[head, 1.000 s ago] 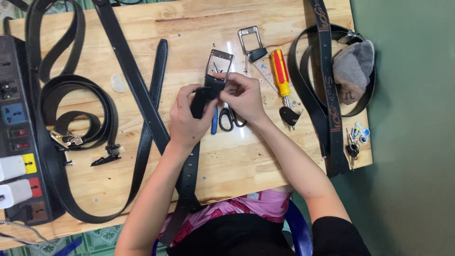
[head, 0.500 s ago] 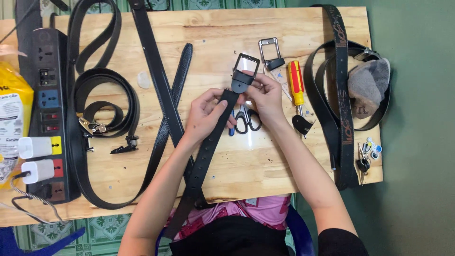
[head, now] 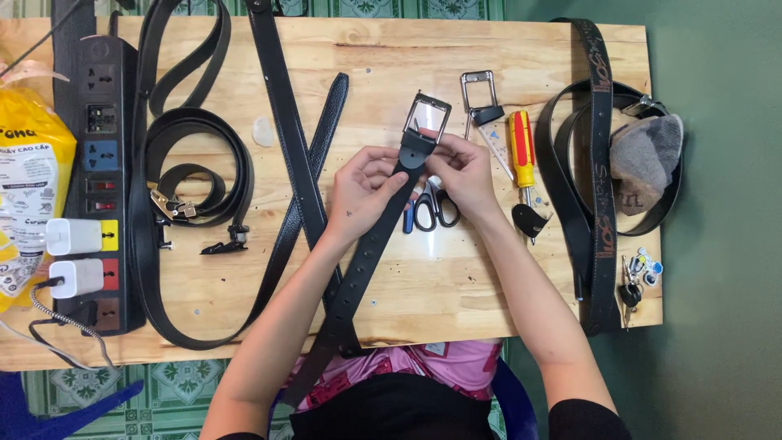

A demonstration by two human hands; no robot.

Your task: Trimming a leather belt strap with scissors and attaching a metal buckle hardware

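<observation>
While the left hand gripped the black belt, the right hand pinched its end at the silver buckle above the scissors.

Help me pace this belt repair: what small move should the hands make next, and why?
Probably press the folded strap end shut behind the buckle. Both the left hand and right hand pinch the black belt right at the buckle, which looks seated but unsecured.

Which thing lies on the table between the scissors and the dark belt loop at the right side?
In the head view, a screwdriver with a red and yellow handle lies between the scissors and the dark belt loop, tip pointing toward the person.
</observation>
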